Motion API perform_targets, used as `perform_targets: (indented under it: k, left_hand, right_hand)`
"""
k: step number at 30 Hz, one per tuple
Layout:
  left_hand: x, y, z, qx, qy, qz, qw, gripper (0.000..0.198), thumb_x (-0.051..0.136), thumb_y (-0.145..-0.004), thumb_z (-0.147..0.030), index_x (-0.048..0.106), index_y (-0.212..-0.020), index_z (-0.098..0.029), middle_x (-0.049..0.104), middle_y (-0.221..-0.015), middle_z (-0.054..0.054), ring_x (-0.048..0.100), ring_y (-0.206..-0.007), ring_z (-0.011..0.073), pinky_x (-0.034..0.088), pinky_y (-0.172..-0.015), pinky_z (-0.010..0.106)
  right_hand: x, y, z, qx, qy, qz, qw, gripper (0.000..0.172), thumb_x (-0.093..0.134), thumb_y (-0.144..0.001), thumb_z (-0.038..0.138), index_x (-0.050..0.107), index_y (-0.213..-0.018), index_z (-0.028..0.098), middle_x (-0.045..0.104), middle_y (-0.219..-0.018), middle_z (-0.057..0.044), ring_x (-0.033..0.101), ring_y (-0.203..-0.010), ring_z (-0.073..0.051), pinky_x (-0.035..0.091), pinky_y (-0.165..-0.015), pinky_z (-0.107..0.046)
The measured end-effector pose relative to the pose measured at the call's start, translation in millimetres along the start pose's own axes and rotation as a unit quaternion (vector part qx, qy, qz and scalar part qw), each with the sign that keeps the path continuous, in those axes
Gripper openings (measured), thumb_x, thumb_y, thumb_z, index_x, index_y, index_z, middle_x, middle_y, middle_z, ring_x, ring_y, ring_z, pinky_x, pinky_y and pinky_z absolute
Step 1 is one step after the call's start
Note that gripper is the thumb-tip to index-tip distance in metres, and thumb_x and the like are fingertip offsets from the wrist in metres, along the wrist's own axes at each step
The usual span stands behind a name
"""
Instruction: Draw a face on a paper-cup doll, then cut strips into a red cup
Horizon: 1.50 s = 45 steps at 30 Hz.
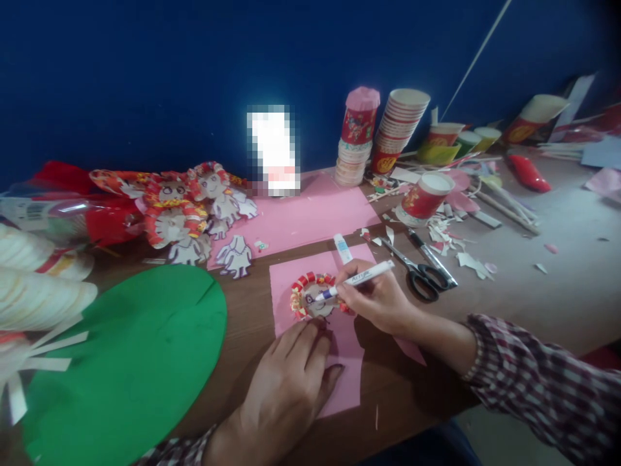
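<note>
The right hand (376, 300) grasps a purple-tipped marker (361, 277) over the paper face (321, 309); at seven o'clock from this face, the left hand (286, 372) lies with fingers released.

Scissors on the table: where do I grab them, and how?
Grip the scissors by the black handle loops, coming from the near side. That's probably best: the loops face that way, the blades point away, and a slim metallic tool lies along the far side.

A red-rimmed paper face (314, 309) lies flat — white marker (363, 276) slanting over it.
</note>
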<state>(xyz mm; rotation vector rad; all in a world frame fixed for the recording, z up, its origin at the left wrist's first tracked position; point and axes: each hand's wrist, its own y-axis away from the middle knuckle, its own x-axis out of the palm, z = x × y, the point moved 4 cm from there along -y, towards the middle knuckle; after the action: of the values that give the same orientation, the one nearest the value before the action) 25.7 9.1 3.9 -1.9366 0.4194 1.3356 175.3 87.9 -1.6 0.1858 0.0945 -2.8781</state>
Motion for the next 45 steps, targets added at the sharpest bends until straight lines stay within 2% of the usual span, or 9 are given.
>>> perform_targets:
  k: [5, 8, 12, 17, 22, 26, 32, 36, 45]
  left_hand:
    - [-19.7, 0.3, 8.6, 0.004, 0.097, -0.068, 0.993, 0.012, 0.058, -0.079, -0.016, 0.061, -0.091, -0.016, 0.067, -0.084, 0.004, 0.060, -0.076, 0.0182, 0.052, -0.068, 0.032]
    - [-24.6, -0.2, 31.8, -0.100, 0.147, -0.103, 0.979, 0.011, 0.055, -0.081, -0.013, 0.061, -0.089, -0.017, 0.065, -0.083, 0.003, 0.059, -0.078, 0.0157, 0.049, -0.071, 0.029]
    - [-20.9, -1.4, 58.6, -0.242, 0.152, -0.155, 0.946, 0.012, 0.053, -0.085, -0.020, 0.061, -0.093, -0.017, 0.063, -0.087, 0.004, 0.059, -0.081, 0.0146, 0.049, -0.072, 0.027]
    - [-9.0, -6.0, 59.5, -0.271, 0.197, -0.128, 0.934, 0.018, 0.050, -0.088, -0.024, 0.060, -0.100, -0.016, 0.061, -0.097, 0.008, 0.059, -0.085, 0.0154, 0.051, -0.069, 0.026]
    - [-12.9, -7.0, 53.1, -0.238, 0.156, -0.137, 0.949, 0.019, 0.049, -0.088, -0.023, 0.060, -0.100, -0.015, 0.062, -0.097, 0.009, 0.059, -0.088, 0.0168, 0.051, -0.076, 0.030]
    - [-21.0, -6.2, 36.9, -0.115, 0.101, -0.166, 0.974, 0.016, 0.054, -0.083, -0.015, 0.061, -0.097, -0.017, 0.065, -0.089, 0.007, 0.060, -0.086, 0.0172, 0.049, -0.078, 0.032]
    - [-4.8, -6.2, 1.4, 0.108, 0.091, -0.031, 0.989, 0.010, 0.054, -0.081, -0.014, 0.058, -0.090, -0.017, 0.064, -0.076, 0.003, 0.058, -0.070, 0.0133, 0.048, -0.065, 0.026]
    - [1.6, -8.0, -1.8, 0.119, 0.053, -0.001, 0.991, 0.008, 0.052, -0.083, -0.019, 0.059, -0.087, -0.016, 0.063, -0.075, 0.004, 0.058, -0.072, 0.0142, 0.050, -0.066, 0.027]
    - [-6.0, -9.9, -2.4, 0.062, 0.014, -0.028, 0.998, 0.018, 0.052, -0.085, -0.023, 0.061, -0.098, -0.014, 0.068, -0.093, 0.008, 0.064, -0.087, 0.0175, 0.055, -0.076, 0.031]
  right_hand:
    - [-12.6, -2.4, 3.2, -0.041, -0.043, -0.084, 0.995, 0.005, 0.054, -0.083, 0.023, 0.052, -0.080, 0.019, 0.051, -0.061, 0.005, 0.048, -0.048, -0.007, 0.041, -0.044, -0.020]
    - [-19.0, -2.0, 6.5, -0.075, 0.027, -0.118, 0.990, 0.007, 0.053, -0.085, 0.023, 0.057, -0.090, 0.019, 0.055, -0.066, 0.003, 0.050, -0.055, -0.008, 0.043, -0.051, -0.021]
    - [-20.6, -0.6, 8.4, -0.096, 0.112, -0.101, 0.984, 0.017, 0.047, -0.090, 0.024, 0.060, -0.100, 0.019, 0.061, -0.072, 0.001, 0.055, -0.060, -0.010, 0.046, -0.059, -0.023]
    - [-20.4, 0.2, 9.5, -0.112, 0.200, -0.062, 0.971, 0.021, 0.047, -0.089, 0.021, 0.059, -0.107, 0.019, 0.067, -0.094, -0.005, 0.063, -0.083, -0.017, 0.047, -0.075, -0.029]
    - [-18.6, 2.0, 9.2, -0.120, 0.237, -0.036, 0.963, 0.027, 0.048, -0.085, 0.016, 0.057, -0.110, 0.021, 0.067, -0.099, -0.005, 0.064, -0.087, -0.019, 0.048, -0.078, -0.031]
    - [-16.4, 3.9, 7.9, -0.141, 0.254, -0.039, 0.956, 0.031, 0.047, -0.083, 0.013, 0.056, -0.112, 0.020, 0.068, -0.101, -0.006, 0.065, -0.088, -0.019, 0.050, -0.077, -0.030]
    - [-11.6, 4.8, 4.3, -0.162, 0.273, -0.022, 0.948, 0.035, 0.056, -0.079, 0.019, 0.056, -0.114, 0.018, 0.067, -0.107, -0.008, 0.064, -0.095, -0.021, 0.050, -0.083, -0.033]
    - [-9.8, 5.2, 6.9, -0.188, 0.296, -0.008, 0.936, 0.037, 0.057, -0.077, 0.018, 0.057, -0.114, 0.020, 0.067, -0.108, -0.008, 0.062, -0.100, -0.022, 0.048, -0.088, -0.035]
    - [-8.3, 5.8, 4.4, -0.189, 0.291, 0.008, 0.938, 0.033, 0.054, -0.082, 0.018, 0.055, -0.115, 0.019, 0.067, -0.102, -0.008, 0.063, -0.093, -0.021, 0.049, -0.084, -0.035]
